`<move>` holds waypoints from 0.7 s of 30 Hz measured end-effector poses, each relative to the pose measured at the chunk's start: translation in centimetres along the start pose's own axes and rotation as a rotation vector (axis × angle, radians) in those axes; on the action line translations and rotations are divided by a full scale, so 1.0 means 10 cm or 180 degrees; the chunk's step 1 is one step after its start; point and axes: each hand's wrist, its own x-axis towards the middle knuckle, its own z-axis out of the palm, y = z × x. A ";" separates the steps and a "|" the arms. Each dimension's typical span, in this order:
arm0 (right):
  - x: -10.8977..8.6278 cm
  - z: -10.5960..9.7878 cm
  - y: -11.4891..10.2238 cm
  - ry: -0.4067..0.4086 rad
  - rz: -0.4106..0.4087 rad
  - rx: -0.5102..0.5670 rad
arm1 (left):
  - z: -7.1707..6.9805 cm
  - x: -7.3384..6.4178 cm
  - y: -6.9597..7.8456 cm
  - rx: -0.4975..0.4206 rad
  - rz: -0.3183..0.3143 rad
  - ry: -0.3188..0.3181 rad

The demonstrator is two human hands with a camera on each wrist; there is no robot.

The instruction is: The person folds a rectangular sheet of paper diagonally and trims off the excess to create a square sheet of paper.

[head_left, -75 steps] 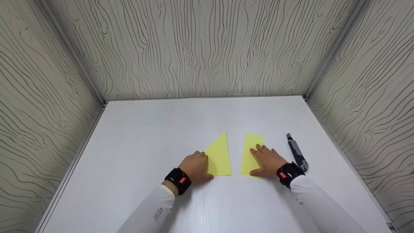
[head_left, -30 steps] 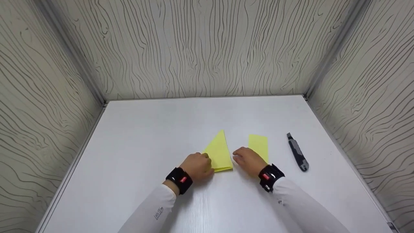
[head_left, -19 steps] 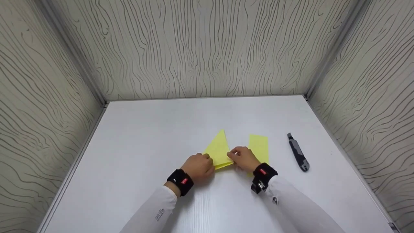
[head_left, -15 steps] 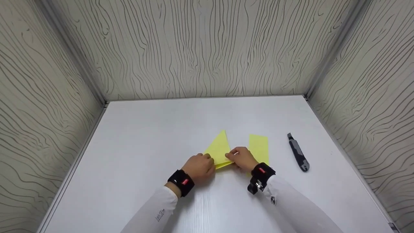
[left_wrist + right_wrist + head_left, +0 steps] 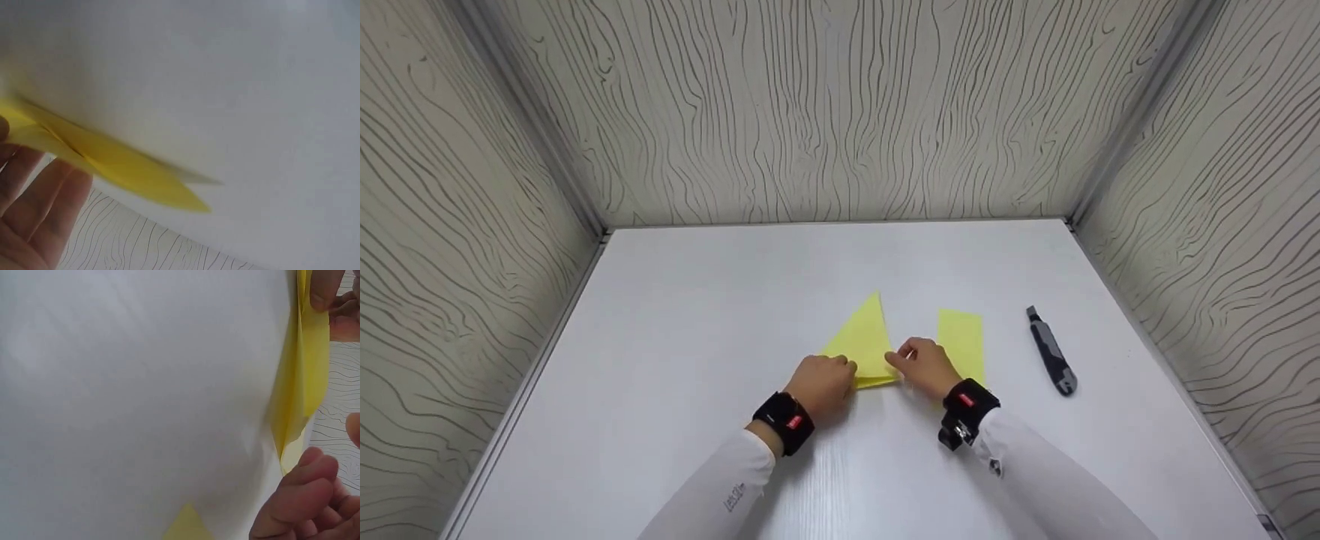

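Note:
A piece of yellow paper with one slanted side lies folded over, its near edges gaping apart. My left hand grips its left end; the right wrist view shows the thumb on top of the paper and fingers beneath. From the left wrist, the paper's layers spread into a slit. My right hand is at the paper's right near corner. Its thumb stands apart from loosely curled fingers in the right wrist view, with the fingertips right at the corner.
A second yellow paper piece lies flat beyond the right hand, partly covered by it. Farther right lies a grey and black utility knife. Wood-patterned walls bound the white table at the back and sides.
From lying flat, the left paper's near edge has been folded up and over. My right hand has moved left from the second piece to the first one's corner.

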 end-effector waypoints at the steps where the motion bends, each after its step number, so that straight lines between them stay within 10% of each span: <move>1: 0.00 0.00 0.00 -0.0026 0.0013 0.0017 | 0.00 0.00 0.00 0.0045 -0.0014 0.0066; 10: -0.01 0.05 0.03 -0.0245 0.0190 0.0242 | -0.02 0.01 0.01 0.0095 -0.0216 0.0271; 21: 0.02 -0.05 -0.04 -0.0421 0.0673 0.1257 | -0.06 0.03 0.05 0.0312 0.0071 0.0550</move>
